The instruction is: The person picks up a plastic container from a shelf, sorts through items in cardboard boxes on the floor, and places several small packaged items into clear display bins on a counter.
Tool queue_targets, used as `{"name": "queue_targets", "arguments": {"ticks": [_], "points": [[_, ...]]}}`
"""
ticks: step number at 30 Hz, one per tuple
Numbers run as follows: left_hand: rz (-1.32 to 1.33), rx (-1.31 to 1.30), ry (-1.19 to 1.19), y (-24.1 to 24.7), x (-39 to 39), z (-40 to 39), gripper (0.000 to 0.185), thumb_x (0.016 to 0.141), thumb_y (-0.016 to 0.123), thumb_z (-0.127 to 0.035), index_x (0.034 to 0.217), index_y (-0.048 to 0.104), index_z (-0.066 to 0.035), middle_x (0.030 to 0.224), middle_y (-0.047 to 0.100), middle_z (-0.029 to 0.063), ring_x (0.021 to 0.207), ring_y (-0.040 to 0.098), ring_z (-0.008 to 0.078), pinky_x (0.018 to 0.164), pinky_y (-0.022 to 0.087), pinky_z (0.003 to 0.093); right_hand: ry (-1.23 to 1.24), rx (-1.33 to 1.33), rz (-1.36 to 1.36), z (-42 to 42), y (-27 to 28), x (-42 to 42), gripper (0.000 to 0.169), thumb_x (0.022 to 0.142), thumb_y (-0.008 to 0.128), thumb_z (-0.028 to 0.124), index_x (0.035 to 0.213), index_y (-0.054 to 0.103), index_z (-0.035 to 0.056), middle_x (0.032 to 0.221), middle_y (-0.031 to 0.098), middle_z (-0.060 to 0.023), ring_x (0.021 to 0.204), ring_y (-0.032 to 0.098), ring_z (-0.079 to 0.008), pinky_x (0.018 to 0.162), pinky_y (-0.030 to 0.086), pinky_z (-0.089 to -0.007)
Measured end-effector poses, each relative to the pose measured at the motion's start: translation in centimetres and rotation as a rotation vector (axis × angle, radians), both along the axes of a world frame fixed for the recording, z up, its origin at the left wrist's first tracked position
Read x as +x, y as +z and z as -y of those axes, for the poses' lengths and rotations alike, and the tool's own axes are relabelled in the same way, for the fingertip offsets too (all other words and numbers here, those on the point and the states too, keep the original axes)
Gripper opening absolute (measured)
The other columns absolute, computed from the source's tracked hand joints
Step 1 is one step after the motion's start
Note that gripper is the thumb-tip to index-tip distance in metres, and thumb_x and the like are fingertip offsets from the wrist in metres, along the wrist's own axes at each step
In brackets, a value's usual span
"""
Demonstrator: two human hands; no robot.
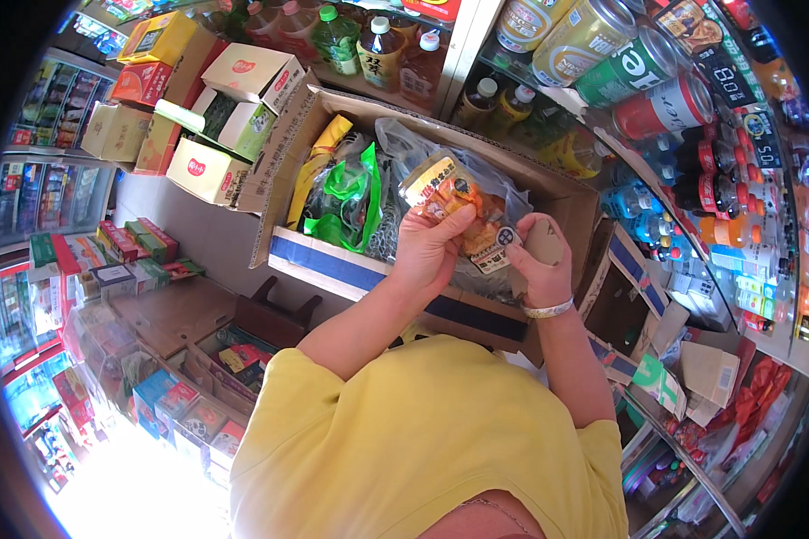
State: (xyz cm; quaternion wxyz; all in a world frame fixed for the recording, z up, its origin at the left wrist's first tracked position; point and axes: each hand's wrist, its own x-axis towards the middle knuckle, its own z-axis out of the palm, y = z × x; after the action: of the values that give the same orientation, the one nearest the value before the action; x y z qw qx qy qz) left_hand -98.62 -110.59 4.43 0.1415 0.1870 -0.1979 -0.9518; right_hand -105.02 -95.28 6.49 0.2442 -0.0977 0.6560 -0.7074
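My left hand (426, 250) grips a clear food packet (453, 195) with orange-brown contents and printed labels, thumb across its front. At the packet's lower right corner, my right hand (546, 266) pinches the edge near a round dark label. Brown cardboard (545, 244) shows inside the curl of that hand; whether it is held I cannot tell. Both hands are above an open cardboard box (330, 259) with a blue band. Inside the box lie a grey plastic bag (411, 138), a bright green plastic strip (371, 202) and a yellow packet (300, 192).
Small cartons (205, 168) are stacked at the box's left. Bottles (381, 54) line a shelf behind it. Drink cans (664, 108) and more bottles fill the shelves on the right. A glass counter (175, 316) with boxed goods stands at the left, and cardboard scraps (704, 370) lie at the lower right.
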Motion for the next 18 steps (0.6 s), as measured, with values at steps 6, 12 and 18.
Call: {"name": "queue_targets", "arguments": {"ticks": [6, 12, 18], "points": [[0.009, 0.021, 0.066, 0.4, -0.5, 0.3, 0.021, 0.086, 0.061, -0.001, 0.107, 0.059, -0.006, 0.102, 0.066, 0.0063, 0.092, 0.064, 0.0165, 0.083, 0.052, 0.0322, -0.015, -0.035, 0.065, -0.1, -0.3, 0.0, 0.032, 0.074, 0.067, -0.005, 0.100, 0.053, 0.0051, 0.090, 0.052, 0.0006, 0.080, 0.052, -0.0073, 0.071, 0.045, -0.0211], [0.000, 0.083, 0.090, -0.8, -0.7, 0.9, 0.023, 0.091, 0.057, -0.010, 0.115, 0.055, -0.007, 0.108, 0.064, 0.0063, 0.097, 0.063, 0.0194, 0.088, 0.051, 0.0370, -0.016, -0.055, 0.071, 0.2, 0.0, 0.0, 0.031, 0.073, 0.066, -0.006, 0.099, 0.053, 0.0055, 0.089, 0.051, 0.0013, 0.081, 0.051, -0.0070, 0.072, 0.044, -0.0208], [-0.033, 0.048, 0.144, -0.9, -0.7, 2.8, 0.040, 0.094, 0.054, -0.029, 0.126, 0.049, -0.006, 0.126, 0.056, 0.0102, 0.116, 0.053, 0.0219, 0.100, 0.042, 0.0411, -0.037, -0.058, 0.105, -0.9, 0.1, -0.2, 0.034, 0.069, 0.065, -0.007, 0.098, 0.053, 0.0061, 0.088, 0.050, 0.0019, 0.080, 0.050, -0.0072, 0.072, 0.043, -0.0209]]}}
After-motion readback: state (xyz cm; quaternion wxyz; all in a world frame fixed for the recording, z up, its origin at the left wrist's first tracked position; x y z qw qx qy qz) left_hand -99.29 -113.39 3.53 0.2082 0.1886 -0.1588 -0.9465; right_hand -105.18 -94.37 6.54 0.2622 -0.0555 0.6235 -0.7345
